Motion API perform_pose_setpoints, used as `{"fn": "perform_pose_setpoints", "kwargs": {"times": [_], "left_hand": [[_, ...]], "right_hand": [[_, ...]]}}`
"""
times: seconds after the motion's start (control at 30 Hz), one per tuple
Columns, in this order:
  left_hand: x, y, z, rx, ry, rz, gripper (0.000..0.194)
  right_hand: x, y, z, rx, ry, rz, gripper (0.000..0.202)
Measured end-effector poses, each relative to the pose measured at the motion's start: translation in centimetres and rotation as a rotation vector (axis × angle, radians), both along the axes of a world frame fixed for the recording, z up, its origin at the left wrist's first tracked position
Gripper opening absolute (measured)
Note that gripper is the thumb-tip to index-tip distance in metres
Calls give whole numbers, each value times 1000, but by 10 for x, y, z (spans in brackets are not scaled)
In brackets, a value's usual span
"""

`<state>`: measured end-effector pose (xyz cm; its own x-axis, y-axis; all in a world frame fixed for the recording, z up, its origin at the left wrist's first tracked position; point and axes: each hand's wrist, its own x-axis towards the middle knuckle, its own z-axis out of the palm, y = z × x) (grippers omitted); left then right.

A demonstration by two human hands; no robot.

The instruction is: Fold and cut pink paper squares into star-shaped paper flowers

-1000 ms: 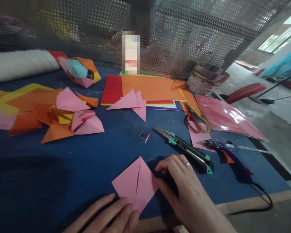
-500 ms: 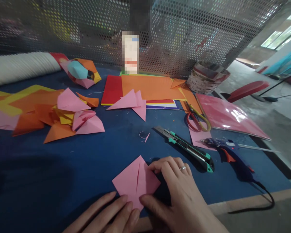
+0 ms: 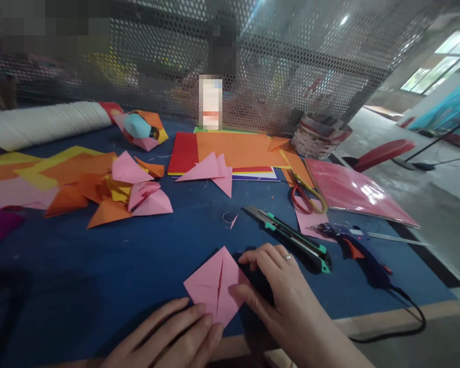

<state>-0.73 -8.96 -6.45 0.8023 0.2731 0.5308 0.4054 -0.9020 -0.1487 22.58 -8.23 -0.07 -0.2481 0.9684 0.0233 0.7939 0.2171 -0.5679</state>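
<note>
Right hand [image 3: 287, 286]: one; its thumb has shifted up from the lower part of the pink square [image 3: 205, 286] to the right corner. Fingers curled, thumb and index fingertips apart; one ring worn.
Left hand [image 3: 172, 335]: one; four fingers extended side by side, fingertips at the lower-left edge of the pink square.
Pink square: one, folded, set cornerwise on the worktop [image 3: 145, 271] between both hands; one slit-like gap runs down its face.
Cutter [image 3: 291, 240]: one, blade exposed, pointing up-left.
Glue gun [image 3: 368, 255]: one; nozzle over one pink sheet [image 3: 306, 221], one glue stick at the rear, one cord.
Pink sliver [image 3: 234, 221]: one, near the blade tip.
Scissors [image 3: 309, 198]: one pair, one red and one yellow handle loop.
Pink packet [image 3: 352, 189]: one, glossy.
Pink triangles [image 3: 209, 169]: overlapping; exact count cannot be told.
Paper stack [image 3: 233, 148]: one, orange sheet uppermost.
Basket [image 3: 320, 138]: one, woven.
Folded ornament [image 3: 138, 126]: one, multicoloured.
White roll [image 3: 49, 122]: one, ridged.
Perforated panel [image 3: 268, 66]: behind the worktop.
</note>
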Motion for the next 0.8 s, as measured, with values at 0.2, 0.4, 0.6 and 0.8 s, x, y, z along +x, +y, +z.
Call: {"fn": "perform_pose_setpoints", "kwargs": {"times": [0.2, 0.4, 0.6, 0.8], "left_hand": [[9, -1, 11, -50, -173, 23, 38], [-1, 20, 48, -216, -223, 238, 46], [15, 49, 88, -765, -222, 317, 19], [23, 88, 105, -1094, -508, 335, 22]], "right_hand": [[-9, 0, -2, 30, -111, -29, 30], [-14, 10, 16, -42, -54, 65, 12], [-12, 29, 44, -10, 121, 153, 4], [-12, 68, 39, -33, 388, 146, 16]]}}
